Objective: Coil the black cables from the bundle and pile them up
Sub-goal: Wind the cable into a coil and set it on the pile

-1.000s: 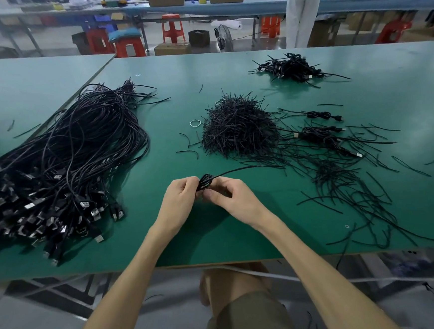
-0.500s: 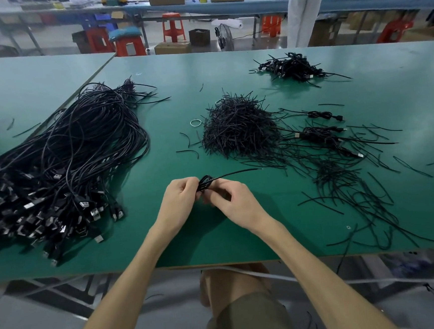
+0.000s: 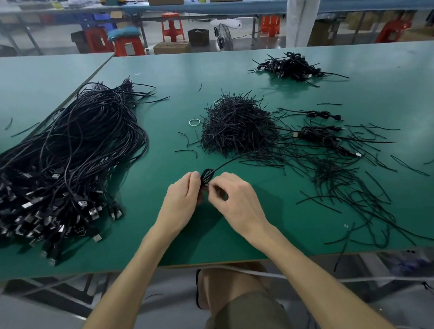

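A small coiled black cable (image 3: 207, 176) sits just above the green table (image 3: 165, 241), pinched between the left hand (image 3: 181, 197) and the right hand (image 3: 235, 201), both with fingers curled round it. The loose cable bundle (image 3: 55, 164) lies to the left, and the pile of coiled cables (image 3: 291, 66) lies at the far right.
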